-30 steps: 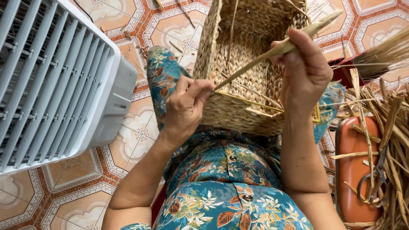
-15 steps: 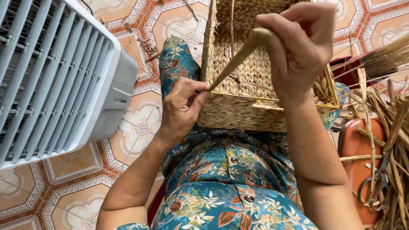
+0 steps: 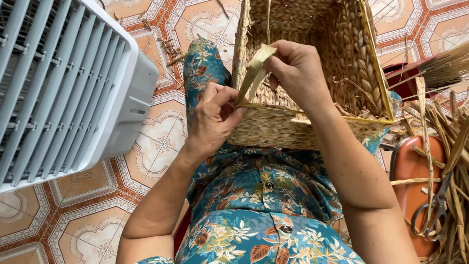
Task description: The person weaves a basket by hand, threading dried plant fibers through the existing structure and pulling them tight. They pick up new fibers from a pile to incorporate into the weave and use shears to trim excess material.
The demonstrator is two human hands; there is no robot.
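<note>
Nearest, the lap in a floral dress fills the bottom edge, which cuts off both forearms. At near right, scissors lie on an orange stool, half buried under loose straw. The basket rests on the knees, mouth toward the camera; its far end runs out of frame. The left hand pinches the strand at the basket's near rim, fingers pressed together. The strand's long axis slants up and right to the right hand, whose fingers pinch its upper end; its lower tip is hidden behind the left fingers. A fan stands left on the tiled floor.
</note>
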